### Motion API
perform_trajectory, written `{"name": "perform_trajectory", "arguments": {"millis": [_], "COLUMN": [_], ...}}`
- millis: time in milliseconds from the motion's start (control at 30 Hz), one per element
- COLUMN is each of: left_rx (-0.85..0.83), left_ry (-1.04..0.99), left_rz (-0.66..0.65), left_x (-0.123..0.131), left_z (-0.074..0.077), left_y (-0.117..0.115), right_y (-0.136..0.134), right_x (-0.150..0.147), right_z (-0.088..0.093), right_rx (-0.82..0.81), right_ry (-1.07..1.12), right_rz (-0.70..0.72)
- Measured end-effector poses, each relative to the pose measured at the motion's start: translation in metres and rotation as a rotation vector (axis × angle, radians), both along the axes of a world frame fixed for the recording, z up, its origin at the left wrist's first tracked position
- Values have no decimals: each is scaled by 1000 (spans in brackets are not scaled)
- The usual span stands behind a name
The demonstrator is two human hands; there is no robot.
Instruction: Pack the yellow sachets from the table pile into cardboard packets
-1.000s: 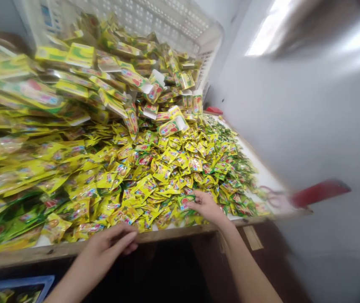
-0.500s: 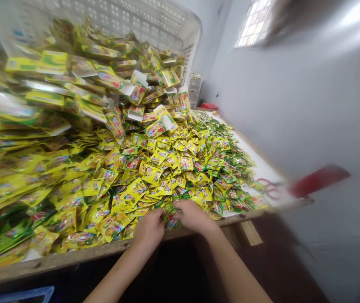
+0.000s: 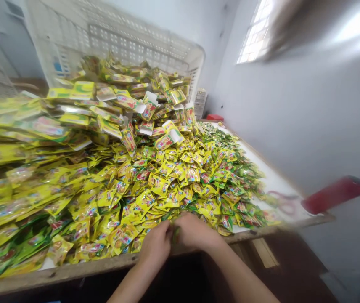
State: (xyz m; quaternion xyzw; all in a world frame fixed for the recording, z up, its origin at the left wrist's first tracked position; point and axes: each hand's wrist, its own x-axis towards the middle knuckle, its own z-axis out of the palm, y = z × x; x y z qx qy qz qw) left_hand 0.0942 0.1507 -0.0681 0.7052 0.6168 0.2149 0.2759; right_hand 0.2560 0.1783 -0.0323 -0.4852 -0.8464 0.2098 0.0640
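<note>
At the table's front edge my left hand and my right hand are close together with curled fingers. Both hold a small green sachet between them; most of it is hidden behind the fingers and it is blurred. A wide heap of small yellow and green sachets lies just beyond my hands. Behind the heap, small printed cardboard boxes, some with raised white flaps, are piled up.
A white perforated plastic crate lies behind the pile, with boxes spilling from its mouth. Red-handled scissors and a red object are at the table's right corner. A wooden edge borders the table; a wall rises at right.
The view has shifted, so the scene sits lower and further right. My hands stay close together at the front edge, and less of the green sachet shows between them.
</note>
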Motion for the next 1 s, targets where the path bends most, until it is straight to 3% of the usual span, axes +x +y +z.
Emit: {"name": "perform_trajectory", "arguments": {"millis": [67, 200, 300, 533, 667, 733, 800, 900, 1000], "left_rx": [11, -131, -205, -222, -114, -76, -17, 169, 474], "left_ry": [-211, -838, -946, -1072, -991, -830, -580, -241, -71], "left_rz": [55, 198, 114, 90, 204, 136, -14, -122, 40], "left_x": [-3, 0, 7, 14, 12, 8, 1, -8, -12], "left_z": [-1, 3, 12, 14, 7, 6, 12, 42, 90], "left_y": [-2, -4, -4, -1, 4, 8, 16, 50, 116], "right_y": [-1, -6, -13, -16, -15, -16, -19, -26, -32], "right_x": [10, 20, 13, -14, -20, -16, -7, 6, 13], "right_z": [-7, -18, -21, -25, -27, -28, -31, -41, -53], "right_rx": [-10, -232, -280, -370, -325, -319, -186, -61, -73], "right_ry": [170, 841, 1073, 1243, 1266, 1165, 1057, 945, 912], "right_rz": [-109, -411, -464, -587, -568, -500, -504, -647, -773]}}
